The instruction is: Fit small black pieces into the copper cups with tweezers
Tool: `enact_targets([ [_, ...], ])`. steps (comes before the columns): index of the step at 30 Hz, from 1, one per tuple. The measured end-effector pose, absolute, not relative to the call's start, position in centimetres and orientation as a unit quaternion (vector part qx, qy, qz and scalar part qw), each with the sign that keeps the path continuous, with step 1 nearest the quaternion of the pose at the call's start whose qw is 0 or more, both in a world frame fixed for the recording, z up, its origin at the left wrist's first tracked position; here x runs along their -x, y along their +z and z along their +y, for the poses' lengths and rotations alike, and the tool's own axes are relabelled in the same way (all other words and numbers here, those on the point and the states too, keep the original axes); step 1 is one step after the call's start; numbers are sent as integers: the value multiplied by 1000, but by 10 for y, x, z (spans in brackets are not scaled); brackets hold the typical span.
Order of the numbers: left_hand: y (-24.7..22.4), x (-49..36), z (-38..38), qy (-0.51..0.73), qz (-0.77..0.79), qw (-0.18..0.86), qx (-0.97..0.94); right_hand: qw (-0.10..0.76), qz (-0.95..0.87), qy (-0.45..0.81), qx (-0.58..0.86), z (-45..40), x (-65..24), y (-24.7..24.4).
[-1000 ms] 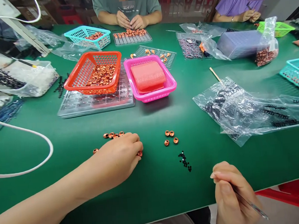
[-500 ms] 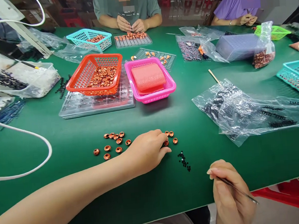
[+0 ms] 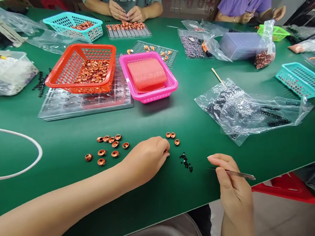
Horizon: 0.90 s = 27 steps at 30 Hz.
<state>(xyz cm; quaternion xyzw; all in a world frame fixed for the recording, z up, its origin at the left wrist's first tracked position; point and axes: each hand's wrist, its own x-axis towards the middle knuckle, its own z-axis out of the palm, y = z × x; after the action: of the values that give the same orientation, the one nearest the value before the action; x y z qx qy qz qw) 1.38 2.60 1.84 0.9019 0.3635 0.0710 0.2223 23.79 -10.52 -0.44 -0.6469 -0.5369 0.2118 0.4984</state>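
Note:
My left hand (image 3: 149,156) is closed in a pinch on a small copper-coloured ring-shaped piece (image 3: 166,151), mostly hidden by the fingertips. Left of it on the green table lie several loose copper pieces (image 3: 115,154), hollow and with holes. Three more copper pieces (image 3: 177,142) sit just beyond the fingertips. A small scatter of tiny black discs (image 3: 186,162) lies between my hands, two bright specks among them. My right hand (image 3: 233,184) holds metal tweezers (image 3: 241,174), their thin tips pointing left toward the discs, above the table's front edge.
A red basket of copper pieces (image 3: 82,85) stands on clear plastic trays (image 3: 86,108). Beside it is a pink basket (image 3: 156,95) with pink foam (image 3: 149,73). A plastic bag of black parts (image 3: 237,108) lies right. Two people work across the table. A white cable (image 3: 32,141) loops at left.
My left fingers have closed on one copper piece and drawn it slightly off the table spot. My right hand has turned the tweezers flatter, tips now showing. The whole view has shifted slightly.

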Motion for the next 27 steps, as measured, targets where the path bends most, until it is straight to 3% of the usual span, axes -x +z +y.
enact_targets([
  [4, 11, -8, 13, 82, 305, 209, -925, 404, -559, 207, 694, -110, -254, 6],
  [13, 7, -4, 4, 95, 235, 203, -946, 475, -548, 292, 623, -96, -225, 11],
  [21, 11, -3, 10, 129, 287, 312, -897, 391, -640, 232, 620, -78, -222, 7],
  [27, 14, -4, 16, 80, 324, 352, -875, 400, -684, 225, 568, -72, -226, 6],
])
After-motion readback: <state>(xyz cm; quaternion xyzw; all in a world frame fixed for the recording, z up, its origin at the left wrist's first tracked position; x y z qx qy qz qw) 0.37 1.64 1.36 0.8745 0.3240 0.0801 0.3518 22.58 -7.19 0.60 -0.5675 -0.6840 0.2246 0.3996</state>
